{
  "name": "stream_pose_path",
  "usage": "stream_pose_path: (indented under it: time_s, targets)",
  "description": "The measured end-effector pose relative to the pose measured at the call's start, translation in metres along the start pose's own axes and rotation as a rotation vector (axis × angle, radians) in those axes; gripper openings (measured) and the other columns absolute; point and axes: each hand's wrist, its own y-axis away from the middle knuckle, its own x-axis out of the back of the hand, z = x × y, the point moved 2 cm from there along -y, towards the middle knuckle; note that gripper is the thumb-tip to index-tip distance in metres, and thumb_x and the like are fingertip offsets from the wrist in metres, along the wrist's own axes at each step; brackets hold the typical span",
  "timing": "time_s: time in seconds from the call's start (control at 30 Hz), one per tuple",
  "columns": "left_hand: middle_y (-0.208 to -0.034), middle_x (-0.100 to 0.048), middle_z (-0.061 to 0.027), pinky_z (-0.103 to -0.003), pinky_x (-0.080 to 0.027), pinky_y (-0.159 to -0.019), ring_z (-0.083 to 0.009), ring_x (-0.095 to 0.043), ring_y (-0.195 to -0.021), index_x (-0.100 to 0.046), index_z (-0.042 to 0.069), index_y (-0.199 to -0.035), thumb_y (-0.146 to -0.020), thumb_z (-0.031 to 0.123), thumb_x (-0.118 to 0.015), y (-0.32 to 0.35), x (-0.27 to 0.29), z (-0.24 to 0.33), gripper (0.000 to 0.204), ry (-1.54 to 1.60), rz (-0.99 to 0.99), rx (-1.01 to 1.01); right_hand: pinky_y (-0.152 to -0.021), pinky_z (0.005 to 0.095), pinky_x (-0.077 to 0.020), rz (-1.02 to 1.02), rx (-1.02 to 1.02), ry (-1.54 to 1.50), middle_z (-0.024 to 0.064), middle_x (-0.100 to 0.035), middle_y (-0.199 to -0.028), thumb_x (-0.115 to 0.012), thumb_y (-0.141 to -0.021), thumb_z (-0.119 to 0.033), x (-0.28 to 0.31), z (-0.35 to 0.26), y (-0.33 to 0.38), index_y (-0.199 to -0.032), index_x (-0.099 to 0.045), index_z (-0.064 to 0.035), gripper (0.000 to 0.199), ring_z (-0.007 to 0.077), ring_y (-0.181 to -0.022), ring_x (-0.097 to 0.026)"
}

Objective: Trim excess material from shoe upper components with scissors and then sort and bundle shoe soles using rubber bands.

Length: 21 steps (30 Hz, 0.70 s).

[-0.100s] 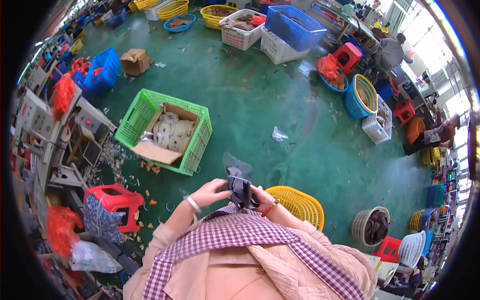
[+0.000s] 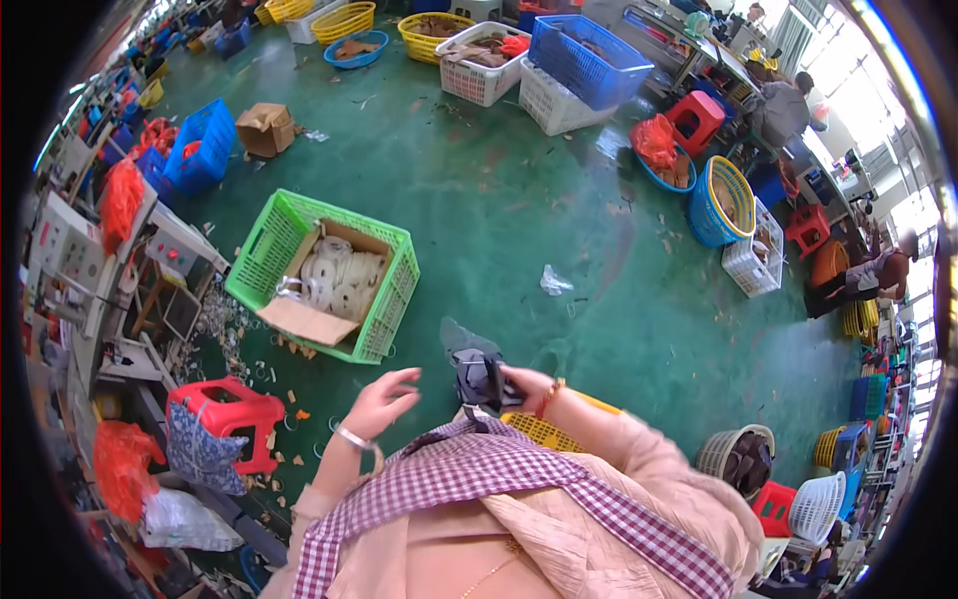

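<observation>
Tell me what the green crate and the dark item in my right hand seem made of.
Green crate: likely moulded plastic, satin finish, judging by its even colour and slotted walls. Dark item: perhaps fabric or soft plastic, fairly matt, creased, with a see-through flap.

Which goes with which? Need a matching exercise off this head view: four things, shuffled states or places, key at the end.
Column one
1. Left hand
2. Right hand
3. Green crate
4. Red stool

Column two
A. Has a blue patterned cloth at its left side
B. Fingers spread, holding nothing
C. Has its grip on a dark bundle
D. Has an open cardboard box inside it

Pairs: 1-B, 2-C, 3-D, 4-A
</observation>
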Motion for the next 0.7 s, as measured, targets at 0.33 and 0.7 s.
stream_pose_path:
  time_s: [0.33,0.7]
  targets:
    - [-0.114,-0.061,-0.0137,-0.027,-0.051,-0.082,-0.0169,-0.062,-0.095,-0.048,0.001,-0.133,-0.087,0.006,-0.066,0.006,-0.006,-0.066,0.050,0.183,0.288,0.333,-0.074,0.0352,-0.0538,0.301,0.911,0.283,0.0170,-0.058,-0.120,-0.065,-0.089,-0.034,-0.103,-0.473,-0.161,-0.136,-0.042,-0.0041,0.060,0.0269,-0.097,-0.062]
    - [-0.120,-0.057,-0.0192,-0.032,-0.054,-0.077,-0.0230,-0.066,-0.089,-0.042,0.002,-0.139,-0.087,0.021,-0.067,0.023,-0.022,-0.096,0.060,-0.378,0.166,0.270,-0.057,0.0357,-0.0491,0.565,0.621,1.428,0.0053,-0.065,-0.074,-0.064,-0.079,-0.017,0.183,-0.033,-0.041,-0.095,-0.068,-0.0075,0.019,0.0229,-0.064,-0.059]
